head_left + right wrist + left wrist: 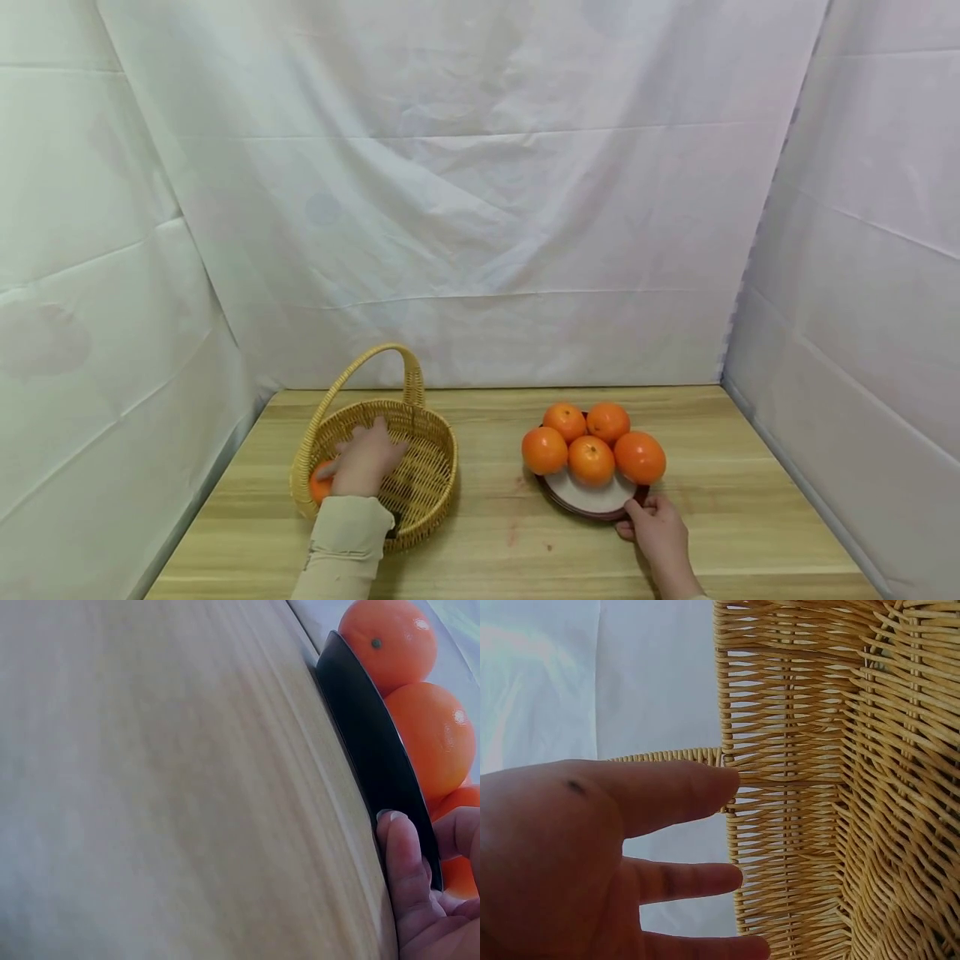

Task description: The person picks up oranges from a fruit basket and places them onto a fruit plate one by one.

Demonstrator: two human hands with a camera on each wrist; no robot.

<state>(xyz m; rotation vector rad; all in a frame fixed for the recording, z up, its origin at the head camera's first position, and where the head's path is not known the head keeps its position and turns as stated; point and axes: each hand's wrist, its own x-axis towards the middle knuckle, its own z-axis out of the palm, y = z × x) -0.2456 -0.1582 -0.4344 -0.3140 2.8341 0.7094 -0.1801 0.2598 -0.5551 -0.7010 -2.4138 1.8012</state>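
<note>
My left hand [367, 460] is inside the round wicker basket [447, 492], its fingers spread and holding nothing. Beside it, at the basket's left wall, lies an orange [321, 482], partly hidden by the fingers. The left wrist view shows straight fingers [682, 879] in front of the woven wall [787, 720]. On the right, a dark-rimmed plate [592, 497] with a pale inside carries several oranges [591, 461]. My right hand [662, 533] pinches the plate's near right rim; in the right wrist view the thumb and fingers lie on either side of the dark edge [375, 742].
The basket's tall arched handle [360, 367] rises over its left and back side. Both stand on a light wooden table [495, 533], with bare wood between basket and plate. White cloth [480, 208] hangs behind the table and along both sides.
</note>
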